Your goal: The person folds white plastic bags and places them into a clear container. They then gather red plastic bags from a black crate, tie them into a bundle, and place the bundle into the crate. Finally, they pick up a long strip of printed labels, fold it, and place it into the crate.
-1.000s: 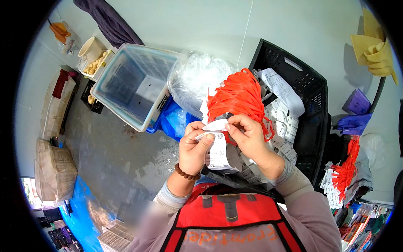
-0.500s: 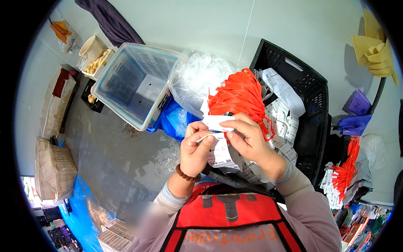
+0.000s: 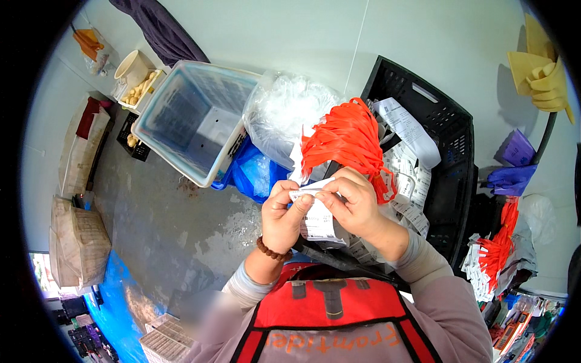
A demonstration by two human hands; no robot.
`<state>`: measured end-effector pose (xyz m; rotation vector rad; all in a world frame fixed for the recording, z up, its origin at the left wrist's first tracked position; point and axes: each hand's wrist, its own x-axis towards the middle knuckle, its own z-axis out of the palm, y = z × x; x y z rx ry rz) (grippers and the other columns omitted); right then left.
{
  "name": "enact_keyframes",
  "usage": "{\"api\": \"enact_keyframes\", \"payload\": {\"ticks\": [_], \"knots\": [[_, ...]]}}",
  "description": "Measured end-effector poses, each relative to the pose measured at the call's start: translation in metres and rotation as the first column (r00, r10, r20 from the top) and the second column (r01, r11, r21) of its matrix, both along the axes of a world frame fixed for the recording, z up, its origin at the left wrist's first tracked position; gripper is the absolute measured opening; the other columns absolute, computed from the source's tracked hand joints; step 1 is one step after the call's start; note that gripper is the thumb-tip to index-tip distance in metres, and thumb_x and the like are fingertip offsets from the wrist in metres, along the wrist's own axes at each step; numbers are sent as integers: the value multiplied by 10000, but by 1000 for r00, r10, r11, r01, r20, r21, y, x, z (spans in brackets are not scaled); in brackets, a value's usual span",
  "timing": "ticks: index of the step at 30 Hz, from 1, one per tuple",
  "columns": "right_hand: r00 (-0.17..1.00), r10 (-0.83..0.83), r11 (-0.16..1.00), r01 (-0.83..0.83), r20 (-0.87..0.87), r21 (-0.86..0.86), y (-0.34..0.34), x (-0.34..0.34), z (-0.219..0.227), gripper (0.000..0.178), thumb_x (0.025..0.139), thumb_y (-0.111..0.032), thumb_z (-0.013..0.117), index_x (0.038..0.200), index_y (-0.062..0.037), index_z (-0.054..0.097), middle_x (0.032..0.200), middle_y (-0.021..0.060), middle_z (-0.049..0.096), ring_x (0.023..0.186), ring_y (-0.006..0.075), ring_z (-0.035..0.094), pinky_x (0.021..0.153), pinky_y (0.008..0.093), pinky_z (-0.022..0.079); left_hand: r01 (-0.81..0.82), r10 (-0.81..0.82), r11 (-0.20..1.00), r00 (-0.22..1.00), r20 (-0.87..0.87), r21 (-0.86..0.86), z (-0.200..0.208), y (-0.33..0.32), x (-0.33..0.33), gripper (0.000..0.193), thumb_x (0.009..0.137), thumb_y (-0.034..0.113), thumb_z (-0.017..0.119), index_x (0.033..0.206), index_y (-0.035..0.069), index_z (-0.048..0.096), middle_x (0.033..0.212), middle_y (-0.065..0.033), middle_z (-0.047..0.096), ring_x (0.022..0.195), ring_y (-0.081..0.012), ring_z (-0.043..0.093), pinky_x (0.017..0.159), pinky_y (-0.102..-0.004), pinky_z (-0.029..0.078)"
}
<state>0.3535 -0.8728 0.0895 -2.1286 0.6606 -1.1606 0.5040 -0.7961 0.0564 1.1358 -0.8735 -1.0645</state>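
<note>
My left hand [image 3: 283, 216] and my right hand [image 3: 356, 204] meet in front of my chest, both closed on a white printed paper label [image 3: 318, 220]. Its upper end is folded between my fingertips and thumbs, while the lower part hangs below them. Just beyond my right hand lies a thick bundle of red-orange ribbon strips [image 3: 345, 136]. Strips of printed labels [image 3: 411, 175] are heaped under and beside my right forearm, in a black crate [image 3: 451, 124].
A clear plastic bag [image 3: 290, 112] stands beyond the hands, beside a large open bin [image 3: 200, 115] and a blue bag [image 3: 251, 172]. Yellow gloves [image 3: 538, 78] and purple gloves [image 3: 511, 178] hang at the right. More red ribbons with tags [image 3: 496, 260] hang lower right.
My hands have come closer together. The label's upper part, held flatter and apart before, is now folded over between my fingers.
</note>
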Motion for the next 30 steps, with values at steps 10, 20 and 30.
{"api": "enact_keyframes", "payload": {"ticks": [10, 20, 30], "knots": [[999, -20, 992, 16, 30, 125, -6, -2, -9, 160, 822, -11, 557, 977, -7, 597, 851, 146, 598, 761, 276, 599, 676, 334, 474, 147, -80, 986, 826, -559, 77, 11, 0, 0, 174, 858, 75, 611, 983, -42, 646, 1213, -16, 432, 984, -93, 519, 824, -237, 448], [993, 88, 897, -114, 80, 428, 2, -2, -2, 356, 799, 42, 578, 1144, 4, 497, 857, 102, 642, 766, 170, 637, 681, 273, 500, 0, -5, 997, 997, 72, 78, 24, 0, 4, 113, 823, 47, 657, 892, -42, 660, 940, -22, 573, 803, -86, 545, 707, -206, 441], [993, 68, 772, -113, 95, 625, 0, -5, -7, 111, 842, -54, 604, 927, 17, 612, 771, 56, 641, 694, 86, 605, 599, 231, 482, 20, 9, 995, 956, -294, 96, 9, -4, 4, 85, 831, 50, 650, 841, -35, 652, 905, -17, 578, 743, -75, 560, 654, -194, 454]]}}
